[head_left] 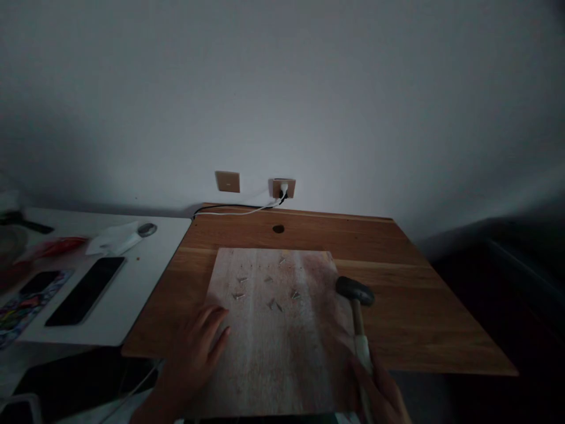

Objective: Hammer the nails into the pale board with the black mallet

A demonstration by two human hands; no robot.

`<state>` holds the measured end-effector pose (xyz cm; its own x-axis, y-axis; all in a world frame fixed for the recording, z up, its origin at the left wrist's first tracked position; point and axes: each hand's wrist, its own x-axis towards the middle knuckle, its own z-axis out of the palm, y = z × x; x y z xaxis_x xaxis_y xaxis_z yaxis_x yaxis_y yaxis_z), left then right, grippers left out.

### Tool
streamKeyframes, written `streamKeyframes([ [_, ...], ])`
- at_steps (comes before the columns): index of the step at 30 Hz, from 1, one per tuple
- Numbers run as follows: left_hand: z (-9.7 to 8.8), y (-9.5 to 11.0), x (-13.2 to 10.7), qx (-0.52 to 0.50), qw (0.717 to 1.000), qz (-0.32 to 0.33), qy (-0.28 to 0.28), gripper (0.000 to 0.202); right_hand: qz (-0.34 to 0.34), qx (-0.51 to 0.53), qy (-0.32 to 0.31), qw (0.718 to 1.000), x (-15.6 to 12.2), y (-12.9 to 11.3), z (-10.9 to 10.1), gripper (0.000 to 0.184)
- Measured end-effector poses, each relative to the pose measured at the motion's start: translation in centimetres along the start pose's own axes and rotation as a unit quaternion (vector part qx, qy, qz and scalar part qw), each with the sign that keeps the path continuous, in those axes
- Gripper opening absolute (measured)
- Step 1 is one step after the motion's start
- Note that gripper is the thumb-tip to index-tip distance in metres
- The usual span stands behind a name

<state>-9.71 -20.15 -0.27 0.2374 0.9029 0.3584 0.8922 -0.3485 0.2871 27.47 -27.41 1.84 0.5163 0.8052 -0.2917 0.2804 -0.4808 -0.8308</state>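
A pale wooden board (282, 353) lies flat on the brown wooden table. Scattered over its upper half are several small nails (295, 294), with a row of tiny dark marks behind them. My left hand (198, 344) rests at the board's left edge, thumb and fingers apart, holding nothing. At the board's right side, my right hand (379, 391) grips the white lower handle of a mallet (358, 318). Its dark head points away from me, beside the board's right edge. The fingers of my right hand are partly lost in shadow.
The brown table (406, 300) meets the wall. Cables run along its back edge to a wall socket (283, 188). On a white table (132, 294) to the left are a dark phone (86, 291), white tissue (115, 238) and a colourful patterned item (26, 306).
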Motion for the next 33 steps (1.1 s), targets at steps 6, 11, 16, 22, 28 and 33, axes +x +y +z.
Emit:
streamKeyframes([
  [6, 0.5, 0.5, 1.6, -0.018, 0.999, 0.035, 0.009, 0.029, -0.049, -0.144, -0.02, 0.988, 0.6, -0.4, 0.3, 0.082],
  [11, 1.9, 0.6, 5.0, -0.011, 0.998, 0.063, 0.026, 0.029, -0.104, -0.151, -0.036, 0.982, 0.7, -0.2, 0.6, 0.069],
  [16, 2.8, -0.1, 5.9, -0.013, 0.999, 0.049, -0.007, 0.022, -0.103, -0.159, -0.072, 0.979, 1.6, 0.5, 0.5, 0.067],
  [22, 1.6, 1.9, 7.6, -0.052, 0.995, 0.076, -0.036, 0.025, -0.086, -0.172, -0.057, 0.98, 1.7, 0.5, 0.6, 0.066],
  [28, 3.6, 8.2, 15.3, -0.221, 0.966, 0.1, -0.09, 0.012, -0.103, -0.138, -0.047, 0.984, 1.7, 0.0, 0.7, 0.067],
  [33, 7.8, 11.6, 20.9, -0.247, 0.954, 0.104, -0.132, 0.014, -0.077, -0.105, -0.043, 0.991, 1.7, 0.2, -0.6, 0.081],
])
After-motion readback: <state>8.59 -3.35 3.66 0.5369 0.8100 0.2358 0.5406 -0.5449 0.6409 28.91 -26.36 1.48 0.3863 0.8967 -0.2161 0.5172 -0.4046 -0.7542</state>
